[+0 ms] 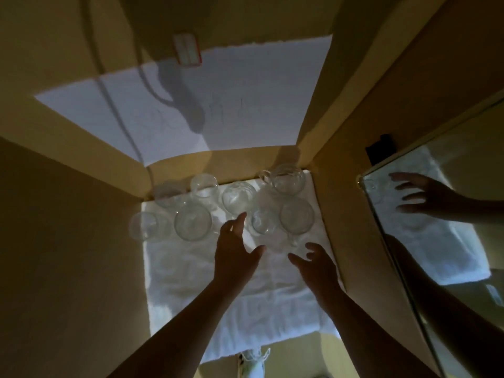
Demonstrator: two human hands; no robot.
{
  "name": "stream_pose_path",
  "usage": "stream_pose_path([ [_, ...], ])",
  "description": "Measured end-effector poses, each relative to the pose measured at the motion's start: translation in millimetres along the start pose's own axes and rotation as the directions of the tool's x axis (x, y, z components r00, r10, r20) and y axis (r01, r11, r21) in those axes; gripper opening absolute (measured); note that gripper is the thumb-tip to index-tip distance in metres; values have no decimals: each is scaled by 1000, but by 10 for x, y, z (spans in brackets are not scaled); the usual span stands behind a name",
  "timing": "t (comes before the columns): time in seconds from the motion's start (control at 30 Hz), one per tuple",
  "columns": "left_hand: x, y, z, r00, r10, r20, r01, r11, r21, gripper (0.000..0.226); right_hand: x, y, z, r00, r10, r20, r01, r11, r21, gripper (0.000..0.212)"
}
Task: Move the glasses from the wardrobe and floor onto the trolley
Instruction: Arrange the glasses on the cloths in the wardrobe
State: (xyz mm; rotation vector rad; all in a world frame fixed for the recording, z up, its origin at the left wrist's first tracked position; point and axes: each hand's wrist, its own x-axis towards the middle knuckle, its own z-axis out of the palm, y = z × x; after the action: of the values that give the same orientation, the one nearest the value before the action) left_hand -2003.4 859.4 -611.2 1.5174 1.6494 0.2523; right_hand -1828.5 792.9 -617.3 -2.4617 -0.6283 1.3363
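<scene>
Clear drinking glasses [193, 225] are standing upright in two loose rows at the far end of a white cloth [231, 290] that is lying on the floor of a tan wooden wardrobe [68, 241]; their open mouths are facing up toward the camera, so each long axis is running vertically. At the left end a small clear tumbler [143, 226] is sitting just beside the left wall. Further right, a clear round glass [237, 198] is standing in the back row, and a clear glass mug with a handle [285, 178] is sitting in the back right corner, its handle pointing left. In front of it another clear handled mug [297, 217] is standing near the right wall.

The left hand [236, 255] is reaching over the cloth with fingers spread and relaxed, gripping nothing, its fingertips close to a small clear glass [263, 222]. The right hand [317, 266] is likewise loose and spread, holding nothing, just short of the front mug.

On the back wall a pale sunlit patch [218, 105] is showing, with a red-edged white tag [186, 50] above it. At the far right a mirrored door [450, 214] is reflecting a hand and the cloth.
</scene>
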Motion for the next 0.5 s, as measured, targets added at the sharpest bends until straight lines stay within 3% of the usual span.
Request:
stream_pose_path([
  [0.2, 292, -138, 308, 997, 62, -36, -58, 993, 106, 99, 474, -44, 276, 991, 105, 78, -122, 961, 247, 72],
  [0.4, 407, -126, 443, 995, 63, -71, -58, 996, 71, 87, 600, -4, 321, 983, 150, 109, -181, 913, 366, 27],
  [0.5, 372, -113, 433, 993, 76, -93, -71, 996, 62, 74, 542, 37, 272, 991, 133, 16, -131, 934, 332, 22],
])
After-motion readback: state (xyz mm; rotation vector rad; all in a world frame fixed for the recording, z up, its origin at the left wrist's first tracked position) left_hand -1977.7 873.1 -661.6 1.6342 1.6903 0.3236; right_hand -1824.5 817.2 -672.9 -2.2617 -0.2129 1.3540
